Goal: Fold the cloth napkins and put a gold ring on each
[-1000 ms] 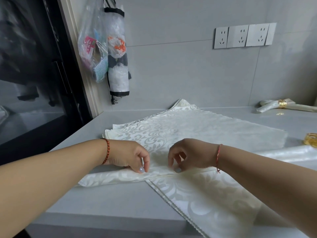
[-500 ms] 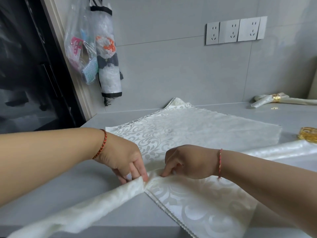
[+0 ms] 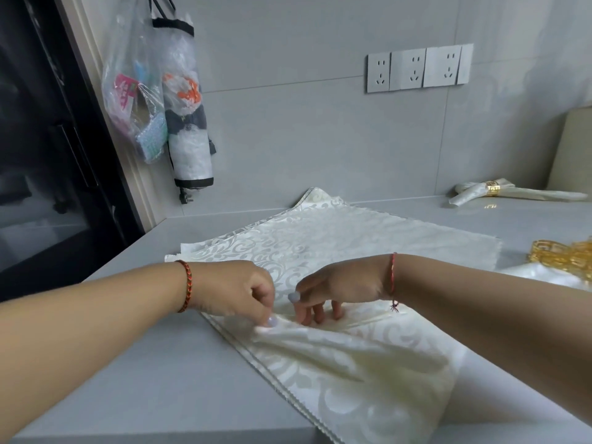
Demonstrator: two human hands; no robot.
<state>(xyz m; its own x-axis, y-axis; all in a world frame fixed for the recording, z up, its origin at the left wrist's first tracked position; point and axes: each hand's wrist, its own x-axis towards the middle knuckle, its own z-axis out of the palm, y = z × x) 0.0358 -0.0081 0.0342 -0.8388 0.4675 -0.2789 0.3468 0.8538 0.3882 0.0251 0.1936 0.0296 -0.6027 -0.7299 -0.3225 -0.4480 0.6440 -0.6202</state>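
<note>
Since half a second ago the rolled strip that trailed toward the lower left of the frame has been swung over to the right, and now lies bunched across the napkin point(image 3: 368, 376) in the lower centre.

Nearest, that napkin hangs over the front edge of the grey counter point(image 3: 166, 379), its lower corner cut off by the bottom of the frame; the right forearm hides its right side. Bare counter lies to its left, out to the front edge.

At mid-frame the left hand point(image 3: 234, 291) pinches the gathered end of the fold between thumb and curled fingers, just at the napkin's stitched hem. The right hand point(image 3: 342, 288) sits just beside it, fingers bent downward with the tips pressing on the cloth; whether it actually grips a fold I cannot tell. Both wrists wear red string bracelets.

Behind the hands a flat stack of napkins point(image 3: 336, 238) is spread toward the wall, its near edge hidden by the hands. At the right edge of the frame, gold rings point(image 3: 563, 259) sit in a blurred pile, partly cut off, with a further piece of white cloth beneath them hard to make out.

Farther back, upper right, a finished napkin point(image 3: 480, 195) wearing a gold ring lies against the wall. Wall sockets point(image 3: 416, 68) are above, and plastic bags point(image 3: 160, 100) hang at upper left beside a dark glass door point(image 3: 41, 155).
</note>
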